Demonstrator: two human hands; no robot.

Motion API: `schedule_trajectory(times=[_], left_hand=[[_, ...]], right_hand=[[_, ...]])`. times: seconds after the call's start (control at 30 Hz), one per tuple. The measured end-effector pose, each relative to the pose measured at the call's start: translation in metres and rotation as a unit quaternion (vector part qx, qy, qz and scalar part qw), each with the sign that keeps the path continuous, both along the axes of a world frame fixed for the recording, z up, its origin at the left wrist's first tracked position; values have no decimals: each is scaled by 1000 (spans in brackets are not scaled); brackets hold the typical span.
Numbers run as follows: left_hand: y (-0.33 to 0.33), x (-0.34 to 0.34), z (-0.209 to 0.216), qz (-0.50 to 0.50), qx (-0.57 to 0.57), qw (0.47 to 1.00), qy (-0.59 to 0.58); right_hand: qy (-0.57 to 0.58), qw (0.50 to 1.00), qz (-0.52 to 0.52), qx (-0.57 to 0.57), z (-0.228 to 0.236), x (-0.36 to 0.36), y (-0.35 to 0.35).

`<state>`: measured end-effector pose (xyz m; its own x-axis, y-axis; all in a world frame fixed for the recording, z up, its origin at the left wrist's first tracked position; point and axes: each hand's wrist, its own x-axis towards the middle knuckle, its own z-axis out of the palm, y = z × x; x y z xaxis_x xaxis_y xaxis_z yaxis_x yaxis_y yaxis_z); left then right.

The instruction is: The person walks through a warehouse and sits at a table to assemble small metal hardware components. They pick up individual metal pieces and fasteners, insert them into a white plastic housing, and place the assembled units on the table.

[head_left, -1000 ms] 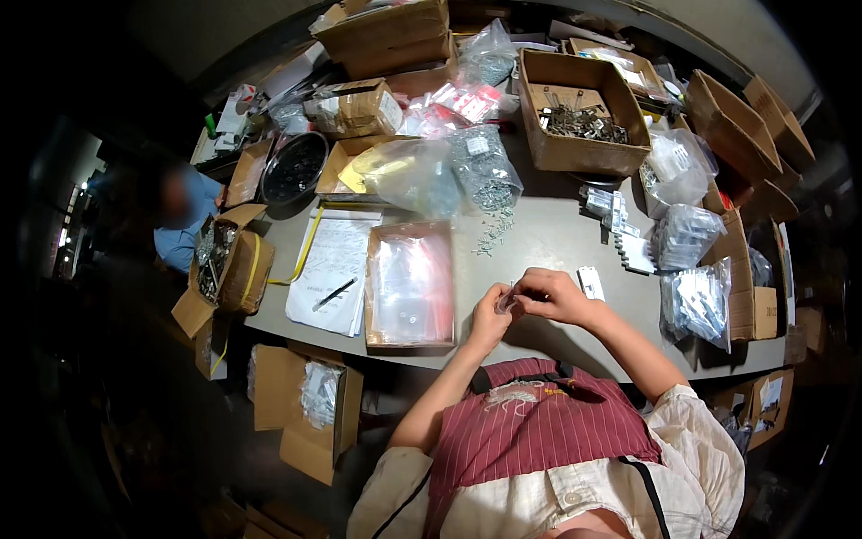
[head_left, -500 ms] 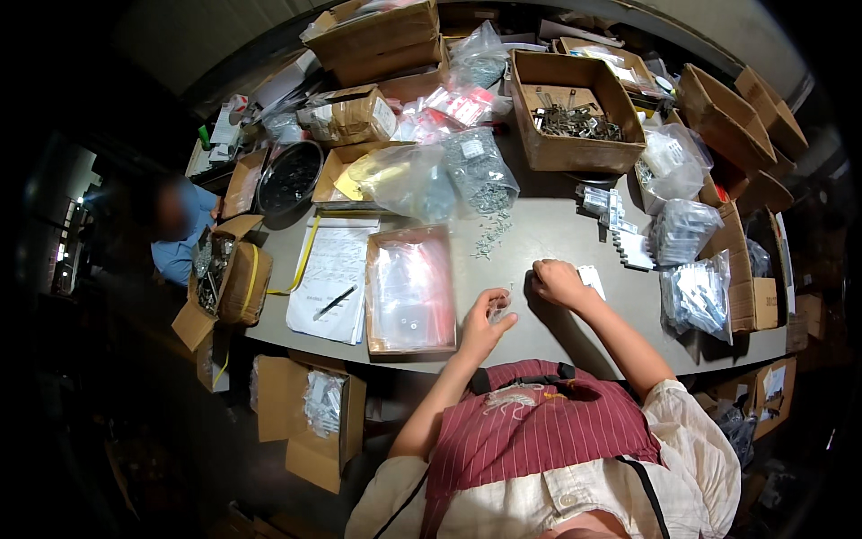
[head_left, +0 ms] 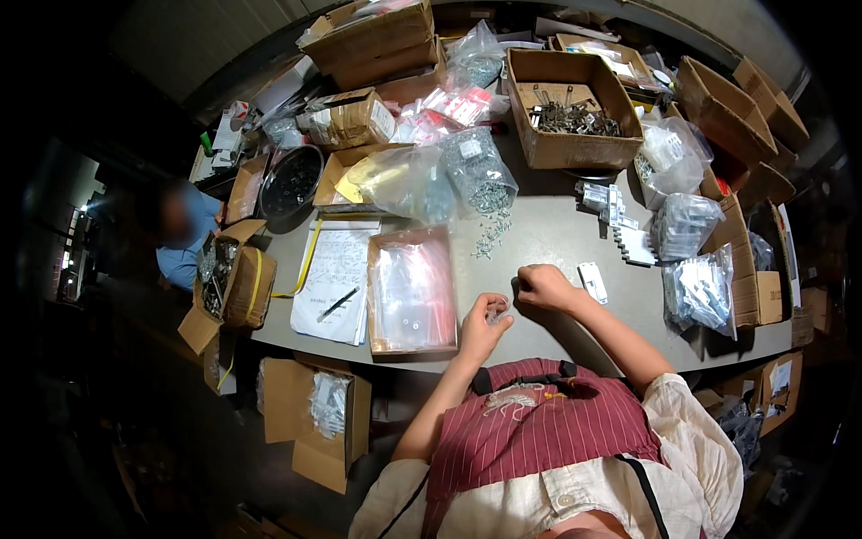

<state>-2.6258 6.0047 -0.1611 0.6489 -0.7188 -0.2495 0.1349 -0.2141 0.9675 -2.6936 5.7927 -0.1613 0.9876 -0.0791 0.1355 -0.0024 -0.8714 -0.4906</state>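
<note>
White paper leads off on your left: the pad, a loose pen across it that could roll if the sheets get tugged. Next along, the box of clear bags; they look slick, so a nudge from your left forearm might slide them about. And here's your left hand, fingers half curled, cupping a small clear plastic piece; that hold looks light, so one tilt could let it slip. Farther up lie the screws, spread loose; a careless sweep would scatter them. Over to your right hand: fingertips bunched together, and I can't tell whether they pinch anything; a small part there could drop unseen. Just beside that wrist, the white plate, easily knocked by a swinging forearm.
</note>
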Motion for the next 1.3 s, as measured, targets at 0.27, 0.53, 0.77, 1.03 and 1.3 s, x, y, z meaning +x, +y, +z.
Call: schedule_trajectory(times=[0.27,0.53,0.77,1.03,1.3], left_hand=[[-20,-5,-1,-77,-98,980,157],[-44,-16,11,-144,-26,969,-199],[-41,-27,2,-129,51,931,-339],[-52,-28,-13,-86,36,976,-199],[-81,-37,28,-41,-58,987,141]], right_hand=[[-36,980,59,184,98,-39,20],[67,992,102,37,95,-86,17],[15,946,-61,317,57,-109,5],[33,929,-367,-32,10,-125,-22],[-23,903,-334,269,37,-112,25]])
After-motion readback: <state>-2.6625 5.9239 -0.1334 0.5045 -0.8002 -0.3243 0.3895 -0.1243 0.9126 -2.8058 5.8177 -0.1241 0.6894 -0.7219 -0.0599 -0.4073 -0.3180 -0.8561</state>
